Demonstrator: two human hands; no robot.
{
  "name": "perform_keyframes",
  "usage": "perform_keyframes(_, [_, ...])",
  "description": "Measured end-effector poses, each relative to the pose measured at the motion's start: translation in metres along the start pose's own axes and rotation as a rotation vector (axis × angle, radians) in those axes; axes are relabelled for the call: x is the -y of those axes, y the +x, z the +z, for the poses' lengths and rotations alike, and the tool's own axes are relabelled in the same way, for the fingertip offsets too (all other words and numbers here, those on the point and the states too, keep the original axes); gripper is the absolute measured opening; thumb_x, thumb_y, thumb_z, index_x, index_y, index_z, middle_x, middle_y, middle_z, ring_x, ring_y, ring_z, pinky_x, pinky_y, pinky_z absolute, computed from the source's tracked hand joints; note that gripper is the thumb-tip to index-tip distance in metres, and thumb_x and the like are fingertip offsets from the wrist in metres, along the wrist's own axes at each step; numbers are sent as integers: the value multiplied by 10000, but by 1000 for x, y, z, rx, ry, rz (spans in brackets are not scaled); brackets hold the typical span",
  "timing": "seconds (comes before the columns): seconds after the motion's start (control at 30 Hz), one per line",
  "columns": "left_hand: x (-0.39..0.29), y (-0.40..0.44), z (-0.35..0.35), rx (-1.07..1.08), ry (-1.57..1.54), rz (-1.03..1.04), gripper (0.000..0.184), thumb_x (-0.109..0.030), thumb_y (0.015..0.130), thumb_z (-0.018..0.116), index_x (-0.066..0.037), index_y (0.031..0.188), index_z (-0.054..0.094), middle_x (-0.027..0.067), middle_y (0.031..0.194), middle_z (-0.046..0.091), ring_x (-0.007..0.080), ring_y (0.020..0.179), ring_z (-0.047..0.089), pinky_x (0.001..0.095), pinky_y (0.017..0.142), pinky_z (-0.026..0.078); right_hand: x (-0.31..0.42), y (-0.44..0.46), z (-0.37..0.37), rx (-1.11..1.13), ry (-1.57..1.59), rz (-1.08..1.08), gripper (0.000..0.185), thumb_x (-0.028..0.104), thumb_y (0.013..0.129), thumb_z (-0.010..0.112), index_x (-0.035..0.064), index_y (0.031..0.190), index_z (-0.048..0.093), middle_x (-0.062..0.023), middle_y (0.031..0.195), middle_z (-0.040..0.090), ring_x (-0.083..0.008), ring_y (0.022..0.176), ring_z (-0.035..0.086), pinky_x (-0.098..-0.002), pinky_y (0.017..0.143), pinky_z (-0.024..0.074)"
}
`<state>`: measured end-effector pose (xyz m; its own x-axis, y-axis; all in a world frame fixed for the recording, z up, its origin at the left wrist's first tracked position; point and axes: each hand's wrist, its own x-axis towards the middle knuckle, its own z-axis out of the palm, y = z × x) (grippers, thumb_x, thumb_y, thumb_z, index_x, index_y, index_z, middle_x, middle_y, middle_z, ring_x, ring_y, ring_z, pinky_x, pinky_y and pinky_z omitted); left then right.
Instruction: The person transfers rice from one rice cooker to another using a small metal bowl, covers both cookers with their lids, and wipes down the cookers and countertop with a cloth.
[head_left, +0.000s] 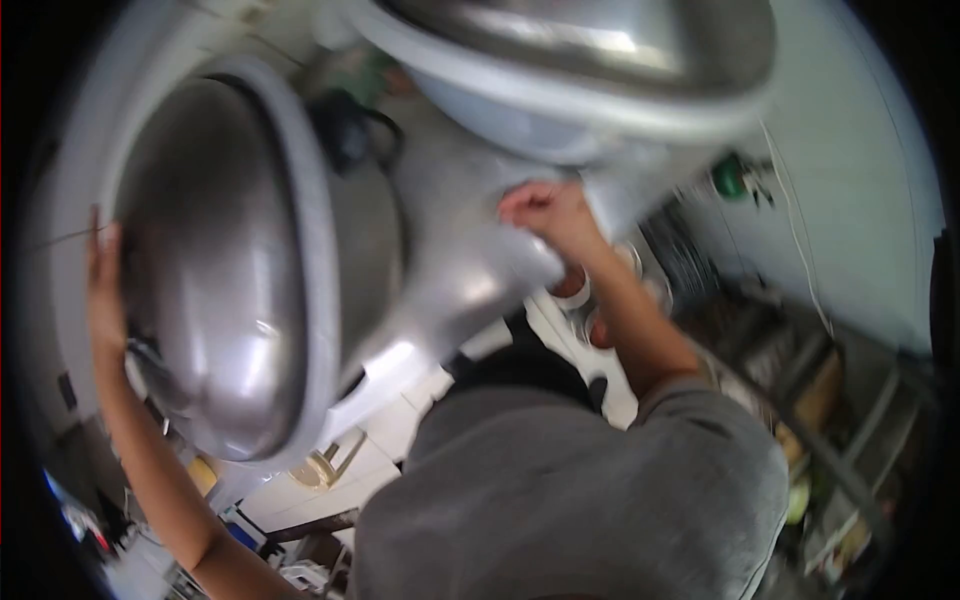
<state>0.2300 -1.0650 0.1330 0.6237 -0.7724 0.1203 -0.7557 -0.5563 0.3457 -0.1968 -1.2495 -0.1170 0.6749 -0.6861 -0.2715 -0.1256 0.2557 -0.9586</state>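
A large domed metal lid (220, 270) stands at the left over a wide metal pot with a pale rim (315, 250). My left hand (106, 290) reaches around its outer side, fingers stretched out and against or close beside the lid. Over the grey metal counter (440, 240) is my right hand (550, 212), its fingers curled in and blurred; whether anything is in them is hidden. Beyond it sits a second large vessel with a pale rim (560, 100), topped by a shiny metal lid (620, 50). A black handled object (345, 130) lies between the two vessels.
A cream plastic stool (320, 468) stands on the white tiled floor (385, 430). Several round containers (570, 285) are below the counter near my right forearm. A metal rack (840, 450) with assorted items is at the right. A cable hangs on the pale wall (850, 150).
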Motion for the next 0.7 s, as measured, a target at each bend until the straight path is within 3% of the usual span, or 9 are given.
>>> perform_keyframes(0.13, [27,13,-2,17,13,111,748,-564,916,414,-53,1445,278,129,1488,292,230,1383,253,336,1127,166,36,-106,-83,-251,107,-51,129,-49,733,697,-12,855,678,-89,879,661,-132,742,605,-244,656,488])
perform_keyframes(0.27, [14,14,1,11,-55,27,775,-586,904,414,-46,1443,277,128,1489,292,230,1388,243,339,1128,166,7,-164,-150,-511,255,-229,146,-31,765,658,7,904,683,-117,892,672,-178,773,626,-285,680,495])
perform_keyframes(0.33, [45,31,-2,32,-23,122,773,-584,904,413,-44,1442,279,129,1489,293,227,1389,242,337,1128,167,-45,-159,-191,-801,-997,-357,160,8,783,631,49,925,690,-127,900,679,-213,773,645,-312,684,499])
perform_keyframes(0.37, [15,15,3,2,-103,15,768,-582,907,408,-40,1437,289,131,1488,293,227,1390,239,332,1128,167,-49,-159,-201,-886,-1163,-265,175,21,788,614,70,937,692,-130,922,677,-229,796,647,-327,702,498])
perform_keyframes(0.4, [21,21,3,2,-74,67,768,-583,906,408,-37,1435,292,131,1489,293,229,1390,239,331,1128,167,-48,-159,-206,-963,-1325,-160,192,35,793,598,91,949,694,-133,944,676,-246,819,649,-342,720,497])
perform_keyframes(0.47, [47,36,1,0,-7,154,770,-583,905,409,-32,1431,300,131,1490,292,232,1390,240,329,1127,168,-39,-154,-218,-1006,-671,227,241,52,793,559,133,975,695,-135,1023,661,-277,910,640,-374,789,488])
perform_keyframes(0.57, [26,22,3,-31,-28,93,809,-613,885,414,-18,1423,309,148,1483,299,249,1388,244,335,1124,171,-46,-149,-251,-1193,-954,43,253,68,785,559,125,995,688,-128,1025,660,-280,916,634,-374,794,487])
perform_keyframes(0.67, [29,25,4,-28,-27,75,851,-648,865,416,-12,1421,313,166,1477,304,266,1384,250,344,1121,173,-50,-143,-279,-1241,-1525,-21,226,101,786,584,114,987,687,-101,946,680,-273,829,650,-385,742,503])
perform_keyframes(0.7, [36,29,4,-23,-28,78,859,-656,861,414,-12,1420,314,172,1475,304,273,1382,251,349,1121,173,-44,-137,-276,-1335,-1487,-80,211,126,790,603,98,983,684,-106,905,683,-268,804,653,-377,731,506])
